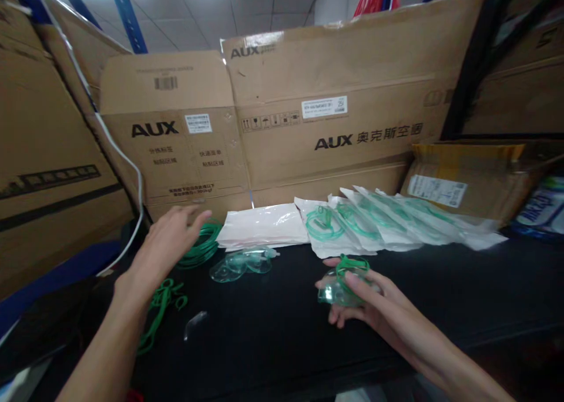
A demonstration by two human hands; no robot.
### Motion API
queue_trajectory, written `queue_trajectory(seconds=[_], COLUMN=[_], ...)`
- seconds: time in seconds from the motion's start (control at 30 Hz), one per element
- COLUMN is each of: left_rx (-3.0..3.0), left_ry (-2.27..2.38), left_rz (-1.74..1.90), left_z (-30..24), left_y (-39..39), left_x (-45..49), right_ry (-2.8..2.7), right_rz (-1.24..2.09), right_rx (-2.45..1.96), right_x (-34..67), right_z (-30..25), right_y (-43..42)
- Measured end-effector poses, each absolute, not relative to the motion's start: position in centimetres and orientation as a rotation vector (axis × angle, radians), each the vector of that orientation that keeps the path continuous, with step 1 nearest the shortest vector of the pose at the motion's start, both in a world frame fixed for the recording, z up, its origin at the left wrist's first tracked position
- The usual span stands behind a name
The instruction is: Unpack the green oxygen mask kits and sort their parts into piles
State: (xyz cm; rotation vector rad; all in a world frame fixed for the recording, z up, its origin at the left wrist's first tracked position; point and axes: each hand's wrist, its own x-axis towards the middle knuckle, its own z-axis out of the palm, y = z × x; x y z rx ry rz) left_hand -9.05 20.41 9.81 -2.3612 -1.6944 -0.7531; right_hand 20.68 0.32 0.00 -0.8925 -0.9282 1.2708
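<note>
My right hand (374,299) is closed around a clear green oxygen mask (332,293) with a green elastic strap bunched on top. My left hand (170,234) reaches over a coil of green tubing (203,246) at the back left, thumb and fingers apart. Part of the coil is hidden behind that hand. Between the hands, more clear green masks (242,264) lie on the black table. Loose green straps (163,302) rest beside my left forearm, and a small clear bent piece (194,324) is near them.
A stack of white packets (263,224) lies behind the masks. Several packed bags with green tubing (326,225) lean in a row to its right. Cardboard panels (352,102) wall off the back. A cardboard box (440,178) and a blue package (544,208) stand at the right.
</note>
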Motion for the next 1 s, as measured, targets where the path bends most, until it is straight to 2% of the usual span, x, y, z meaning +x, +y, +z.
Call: queue_trajectory(seconds=[0.1, 0.2, 0.37, 0.47, 0.53, 0.6, 0.7, 0.87, 1.0], left_rx=[-2.865, -3.24, -3.449, -3.382, -3.302, -3.236, -3.218, -3.357, -3.54], left_ry=[-1.273, -1.003, -0.904, -1.069, -1.246, -1.379, -1.458, -1.51, -1.469], left_rz=[-0.987, -0.946, -1.059, -1.196, -1.208, -1.212, -1.235, -1.206, -1.055], left_z=[9.2, 7.4, 4.8, 4.5, 4.5, 4.5, 4.1, 3.6, 3.5], left_y=[14.5, 9.8, 8.9, 10.1, 10.8, 11.0, 11.0, 10.9, 11.1], left_x=[-4.7, -0.9, 0.7, -0.2, -0.8, -1.0, -0.8, -0.1, -0.1], right_ry=[-0.863, -0.841, -0.916, -1.002, -1.112, -1.292, -1.654, -1.829, -1.767], right_rz=[1.328, 1.41, 1.577, 1.579, 1.272, 0.709, 0.076, -0.086, 0.102], right_rx=[-0.859, -0.801, -0.795, -0.993, -1.225, -1.362, -1.283, -1.288, -1.222], right_x=[19.7, 18.9, 18.3, 18.5, 18.5, 18.3, 17.4, 16.6, 17.2], right_z=[0.5, 0.8, 0.8, 0.5, 0.4, 0.4, 0.3, -0.3, -0.7], right_y=[0.9, 1.7, 2.4, 2.2, 1.7, 1.4, 1.6, 3.3, 3.7])
